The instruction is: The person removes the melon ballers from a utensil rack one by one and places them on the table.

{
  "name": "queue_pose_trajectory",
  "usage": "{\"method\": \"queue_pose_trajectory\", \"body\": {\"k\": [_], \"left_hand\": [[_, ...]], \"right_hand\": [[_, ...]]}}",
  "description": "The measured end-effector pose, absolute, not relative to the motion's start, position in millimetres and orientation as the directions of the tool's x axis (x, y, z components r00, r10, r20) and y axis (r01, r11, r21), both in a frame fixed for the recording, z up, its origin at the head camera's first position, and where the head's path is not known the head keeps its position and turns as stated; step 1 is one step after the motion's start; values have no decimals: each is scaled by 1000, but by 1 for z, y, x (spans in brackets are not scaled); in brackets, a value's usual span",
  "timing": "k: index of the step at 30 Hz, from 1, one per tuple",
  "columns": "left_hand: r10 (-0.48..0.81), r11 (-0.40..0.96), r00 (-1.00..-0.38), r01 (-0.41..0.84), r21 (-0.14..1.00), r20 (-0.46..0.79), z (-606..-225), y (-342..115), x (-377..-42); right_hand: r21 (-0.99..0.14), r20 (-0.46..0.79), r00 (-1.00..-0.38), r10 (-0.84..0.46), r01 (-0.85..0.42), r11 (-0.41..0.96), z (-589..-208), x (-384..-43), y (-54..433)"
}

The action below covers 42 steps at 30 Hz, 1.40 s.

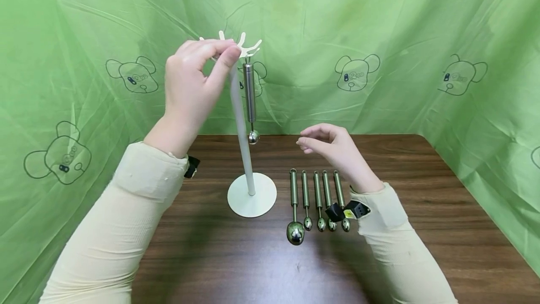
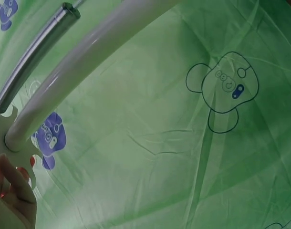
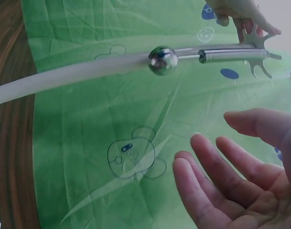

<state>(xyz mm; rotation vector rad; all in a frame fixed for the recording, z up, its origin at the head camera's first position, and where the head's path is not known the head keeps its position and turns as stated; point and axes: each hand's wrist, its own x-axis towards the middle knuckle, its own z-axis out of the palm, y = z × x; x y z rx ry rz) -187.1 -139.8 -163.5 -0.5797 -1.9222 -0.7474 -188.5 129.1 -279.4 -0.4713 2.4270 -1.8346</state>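
My left hand [image 1: 196, 79] pinches the hooked top of a white hanging stand [image 1: 242, 140], thumb and fingers at its rim. From a prong on the stand's right side hangs a steel melon baller [image 1: 250, 93], handle up and round head down. Its ball head [image 3: 162, 60] shows beside the pole in the right wrist view. The stand's top plate [image 2: 1, 131] is partly covered by the left fingers. My right hand [image 1: 331, 147] hovers over the table, right of the stand, its fingers loosely bent and holding nothing.
Several more steel melon ballers [image 1: 294, 191] lie in a row on the brown wooden table [image 1: 422, 247], heads toward me. The right wrist camera overlaps some of them. A green cloth [image 1: 295, 22] with printed bear heads hangs around the back and sides.
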Motion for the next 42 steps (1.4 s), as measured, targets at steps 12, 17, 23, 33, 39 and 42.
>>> {"method": "queue_pose_trajectory", "body": {"k": [12,17,23,33,39,42], "left_hand": [[9,813,-503,507,287,864,-164,-131,-179],[-13,849,-510,449,279,860,-165,-130,-176],[-1,861,-479,446,245,878,-164,-130,-175],[1,854,-473,458,246,881,-164,-129,-176],[-3,852,-469,461,247,883,-164,-129,-177],[-5,852,-469,460,249,883,-165,-129,-177]], "right_hand": [[-960,255,-935,-247,-275,53,-264,-194,104],[-952,294,-922,-251,-305,4,-263,-195,87],[-941,319,-911,-262,-337,28,-256,-199,69],[-924,335,-891,-308,-374,76,-239,-205,46],[-913,348,-885,-309,-395,104,-232,-205,38],[-910,357,-876,-324,-404,91,-230,-205,34]]}}
